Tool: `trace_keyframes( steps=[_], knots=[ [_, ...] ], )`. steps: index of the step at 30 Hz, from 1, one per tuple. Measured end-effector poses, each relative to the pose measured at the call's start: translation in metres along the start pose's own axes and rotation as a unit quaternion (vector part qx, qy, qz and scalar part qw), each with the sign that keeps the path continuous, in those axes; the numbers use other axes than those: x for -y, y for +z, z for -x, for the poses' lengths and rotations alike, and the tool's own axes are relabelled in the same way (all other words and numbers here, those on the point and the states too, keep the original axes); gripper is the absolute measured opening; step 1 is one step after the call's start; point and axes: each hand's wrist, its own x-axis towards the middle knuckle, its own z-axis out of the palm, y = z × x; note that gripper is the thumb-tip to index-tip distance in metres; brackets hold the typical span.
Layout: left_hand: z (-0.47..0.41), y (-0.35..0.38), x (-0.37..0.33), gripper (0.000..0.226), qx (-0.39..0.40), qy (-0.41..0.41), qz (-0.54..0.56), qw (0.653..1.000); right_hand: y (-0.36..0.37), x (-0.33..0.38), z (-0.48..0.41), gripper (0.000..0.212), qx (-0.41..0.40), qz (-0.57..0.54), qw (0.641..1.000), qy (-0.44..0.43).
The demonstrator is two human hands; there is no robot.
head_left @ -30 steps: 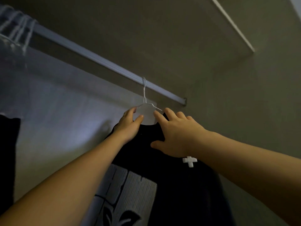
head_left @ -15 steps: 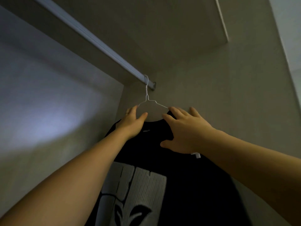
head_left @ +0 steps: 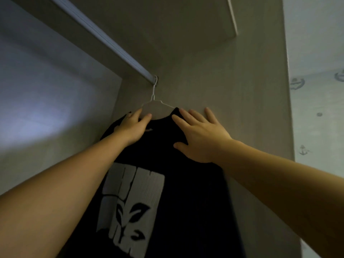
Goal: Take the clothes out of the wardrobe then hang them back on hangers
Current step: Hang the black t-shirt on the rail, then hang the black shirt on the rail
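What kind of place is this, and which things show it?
Most likely the inside of a wardrobe or built-in closet. A hanging rail runs overhead to the side wall, a white wire hanger hooks over its end, and a black T-shirt with a pale print hangs from it.
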Motion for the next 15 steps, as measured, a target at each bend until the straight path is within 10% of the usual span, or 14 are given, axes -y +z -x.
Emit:
trace_keyframes(
  steps=[15],
  knots=[
    [0.350,0.060,-0.102,0.073,0.042,0.206,-0.144,0.967,0.004,-0.014,0.332,0.072,0.037,-0.124,0.991,0.038]
  ],
)
